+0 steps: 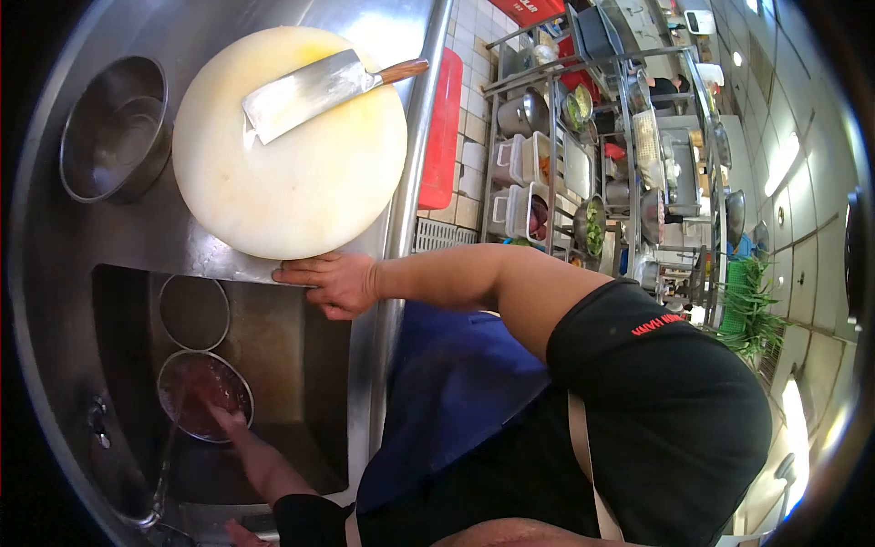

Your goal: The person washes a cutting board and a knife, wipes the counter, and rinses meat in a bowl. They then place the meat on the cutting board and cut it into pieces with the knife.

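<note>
Our left hand (228,421) reaches into the sink (301,383), fingertips at the near rim of the steel bowl (202,394) of reddish water under the tap (164,456). We cannot tell whether its grip is closed on the rim. The bowl is round, so it has no long axis, and it lies just beyond that hand. Our right hand (333,283) grasps nothing and rests loosely curled on the sink's edge, touching the cutting board (301,182). The cleaver (310,91) on the board points its handle towards us.

The stainless-steel desk (401,164) carries a round cream plastic chopping board (301,173); just left of the board stands an empty round steel bowl (114,128), and below it lies the sunken sink (292,365).
</note>
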`<action>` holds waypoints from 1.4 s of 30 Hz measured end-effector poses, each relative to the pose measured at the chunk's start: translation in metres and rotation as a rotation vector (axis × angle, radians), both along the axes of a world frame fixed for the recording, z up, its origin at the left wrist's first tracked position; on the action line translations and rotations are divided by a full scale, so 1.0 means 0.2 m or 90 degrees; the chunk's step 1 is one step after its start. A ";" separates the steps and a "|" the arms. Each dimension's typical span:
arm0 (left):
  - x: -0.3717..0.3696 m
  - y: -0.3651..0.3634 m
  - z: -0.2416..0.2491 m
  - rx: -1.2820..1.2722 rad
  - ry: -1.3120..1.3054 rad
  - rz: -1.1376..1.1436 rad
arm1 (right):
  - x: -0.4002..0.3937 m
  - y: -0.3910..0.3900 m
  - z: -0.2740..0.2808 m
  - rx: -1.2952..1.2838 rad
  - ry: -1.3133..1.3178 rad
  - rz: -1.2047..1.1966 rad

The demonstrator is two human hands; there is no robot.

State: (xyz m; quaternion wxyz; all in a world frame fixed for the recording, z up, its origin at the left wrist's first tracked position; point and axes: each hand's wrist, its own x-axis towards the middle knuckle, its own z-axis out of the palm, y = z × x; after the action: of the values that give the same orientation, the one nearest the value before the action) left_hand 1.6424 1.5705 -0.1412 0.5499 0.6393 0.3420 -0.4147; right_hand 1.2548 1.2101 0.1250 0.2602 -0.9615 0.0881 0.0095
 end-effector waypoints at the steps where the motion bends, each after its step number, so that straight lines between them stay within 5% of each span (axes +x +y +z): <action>1: -0.03 0.00 0.00 -0.007 0.010 0.015 | 0.00 0.00 0.00 -0.003 -0.001 -0.001; 6: -0.05 0.03 -0.02 -0.179 0.095 0.116 | 0.00 -0.01 0.02 -0.005 -0.004 0.005; 10: -0.12 -0.09 0.09 -0.125 0.079 0.143 | 0.00 -0.01 0.01 -0.020 -0.009 0.005; 12: -0.15 -0.13 0.11 -0.115 0.093 0.296 | 0.00 0.00 0.01 -0.027 -0.027 0.003; 16: -0.09 -0.01 0.05 -0.236 0.011 0.267 | 0.00 0.01 0.00 0.024 -0.005 -0.005; 18: -0.02 -0.03 0.11 0.010 -0.103 0.137 | -0.01 0.00 -0.01 -0.015 -0.025 0.005; 21: 0.16 0.02 0.20 -0.034 -0.224 0.084 | -0.01 0.00 -0.01 -0.014 -0.014 0.010; 25: 0.31 -0.04 0.58 -0.144 -0.291 0.213 | -0.03 0.00 0.00 0.013 -0.002 0.007; 27: 0.36 0.05 0.72 -0.217 -0.410 -0.046 | -0.03 0.01 -0.07 0.041 -0.019 -0.013; 30: 0.38 0.06 0.95 -0.342 -0.374 0.120 | -0.02 0.02 -0.05 0.055 0.023 -0.029; 32: 0.42 0.20 0.99 -0.137 -0.472 0.163 | 0.02 0.02 0.04 0.037 0.085 -0.029; 33: 0.53 0.44 0.85 -0.250 -0.448 0.226 | 0.04 0.03 0.06 0.042 0.125 -0.033; 36: 0.45 0.61 0.94 -0.314 -0.407 0.373 | 0.11 0.07 0.07 0.048 0.073 0.020; 42: -0.08 0.55 1.49 -0.276 -0.471 0.302 | 0.06 0.04 0.11 -0.010 0.053 -0.020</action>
State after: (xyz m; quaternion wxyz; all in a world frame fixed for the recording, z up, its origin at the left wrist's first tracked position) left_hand 1.6257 1.6814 0.1560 0.8342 0.5192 0.1654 -0.0847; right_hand 1.2674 1.2172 0.1476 0.2491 -0.9607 0.1140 0.0447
